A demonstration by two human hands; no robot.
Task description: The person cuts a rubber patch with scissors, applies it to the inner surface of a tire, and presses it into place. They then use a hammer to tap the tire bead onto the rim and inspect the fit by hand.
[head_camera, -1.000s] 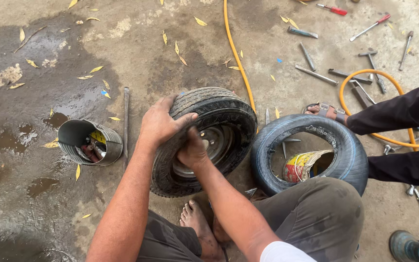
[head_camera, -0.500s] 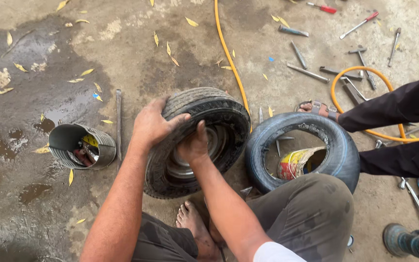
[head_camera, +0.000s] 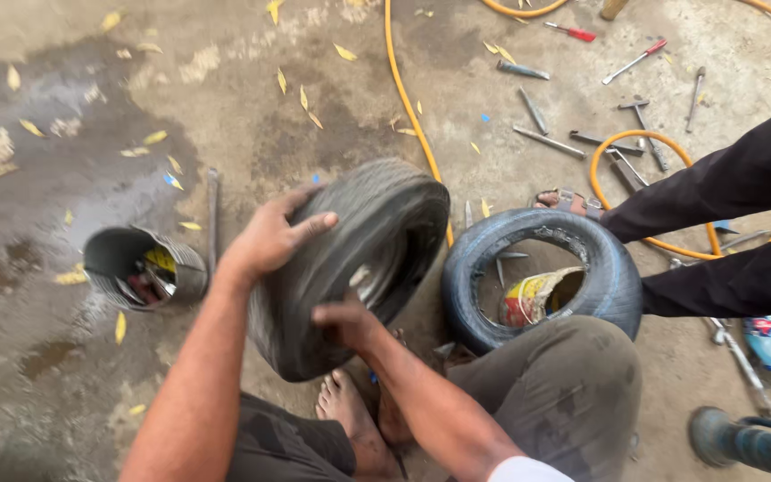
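Note:
A small black tyre on its wheel (head_camera: pixel 363 241) stands tilted on its tread in front of my knees. My left hand (head_camera: pixel 274 236) lies flat over the upper left of the tread, fingers spread and gripping. My right hand (head_camera: pixel 343 323) holds the tyre's near sidewall lower down, close to the metal rim (head_camera: pixel 363 277). My bare feet (head_camera: pixel 350 419) rest on the concrete just under the tyre. A second tyre (head_camera: pixel 484 259), bluish black, lies flat to the right with a crumpled red and yellow bag (head_camera: pixel 533 296) inside it.
A metal can (head_camera: pixel 122 254) with scraps lies on wet concrete at the left. An orange hose (head_camera: pixel 408 107) runs up past the tyres. Screwdrivers and steel tools (head_camera: pixel 573 138) are scattered at the upper right. Another person's dark trouser legs (head_camera: pixel 725 196) and sandalled foot (head_camera: pixel 568 201) reach in from the right.
The tyre has been tipped and turned from facing me to edge-on, tread now showing. My left hand slid over the tread; my right hand moved from the hub to the near sidewall.

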